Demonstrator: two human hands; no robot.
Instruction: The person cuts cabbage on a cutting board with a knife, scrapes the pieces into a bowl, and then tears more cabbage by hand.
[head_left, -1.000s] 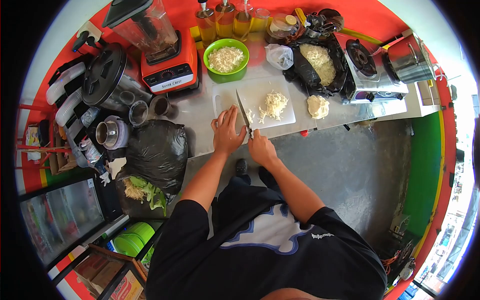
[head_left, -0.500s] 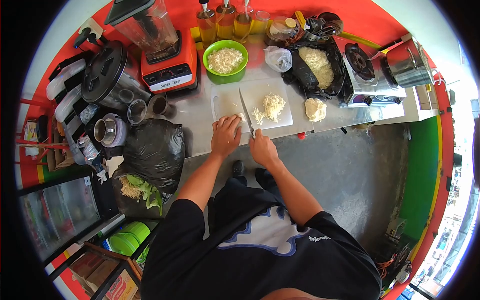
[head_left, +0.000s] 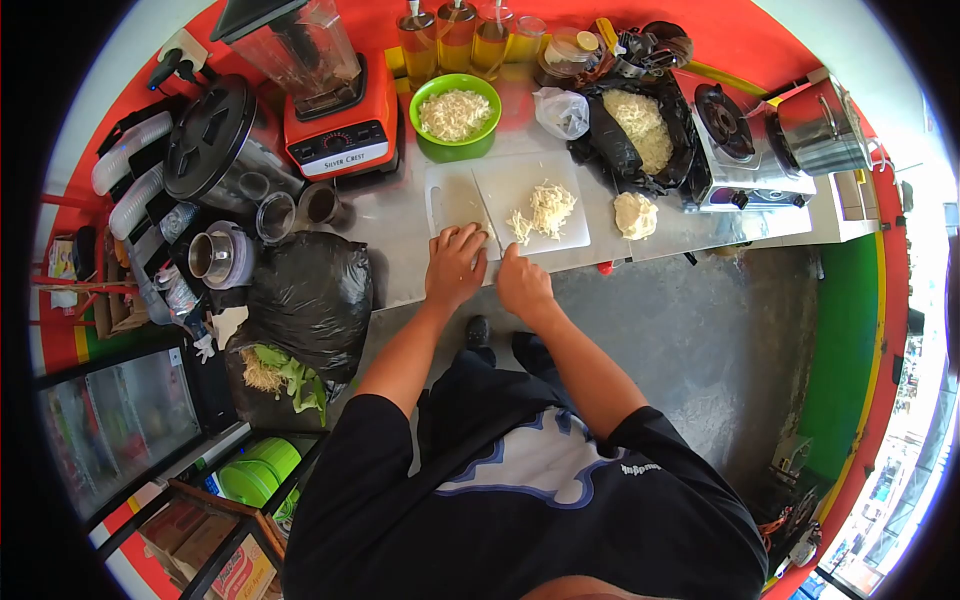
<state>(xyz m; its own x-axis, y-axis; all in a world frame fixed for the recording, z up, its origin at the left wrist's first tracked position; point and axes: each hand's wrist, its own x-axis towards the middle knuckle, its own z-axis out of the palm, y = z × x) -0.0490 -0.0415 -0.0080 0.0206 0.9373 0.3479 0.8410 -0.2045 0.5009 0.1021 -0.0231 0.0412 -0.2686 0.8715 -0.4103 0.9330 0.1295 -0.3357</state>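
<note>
On a white cutting board [head_left: 447, 190] at the counter's front edge, my left hand [head_left: 457, 262] presses down with curled fingers. A small pale piece of food [head_left: 486, 228], mostly hidden, sits at its fingertips. My right hand [head_left: 525, 285] is closed round the handle of a knife [head_left: 486, 207], which the fist covers. The thin blade points away from me across the board, just right of my left fingers. To the right of the blade lies a loose heap of pale shreds [head_left: 550, 210]. Off the board's right side rests a pale lump [head_left: 635, 215].
Behind the board stands a green bowl [head_left: 458, 150] of shreds, near a red blender [head_left: 340, 140] and oil bottles [head_left: 456, 40]. A black bag [head_left: 690, 150] of shreds lies beside the gas stove [head_left: 745, 185]. Another black bag [head_left: 315, 290] bulges at the left.
The knife blade has tilted and shows thinner now, slightly left at its tip. My left fingers have shifted a little. The whole view has moved slightly.
</note>
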